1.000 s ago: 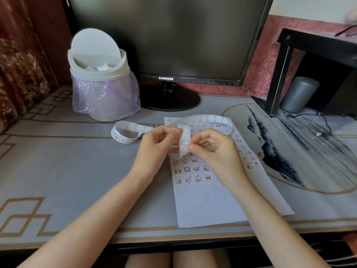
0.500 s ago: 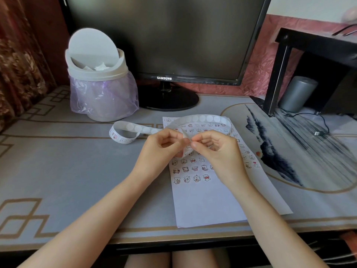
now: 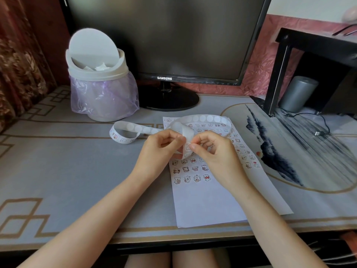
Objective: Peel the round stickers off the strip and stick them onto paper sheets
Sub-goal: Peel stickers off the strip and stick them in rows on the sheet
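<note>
Both hands at frame centre, above paper sheets (image 3: pixel 208 202). Left hand (image 3: pixel 158 151) and right hand (image 3: pixel 214 153) pinch sticker strip (image 3: pixel 201 119) end, fingers closed. Strip loops toward bin (image 3: pixel 100 84), upper left.

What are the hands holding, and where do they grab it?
Both hands pinch the sticker strip near its free end, above the paper sheet: left hand on one side, right hand on the other.
</note>
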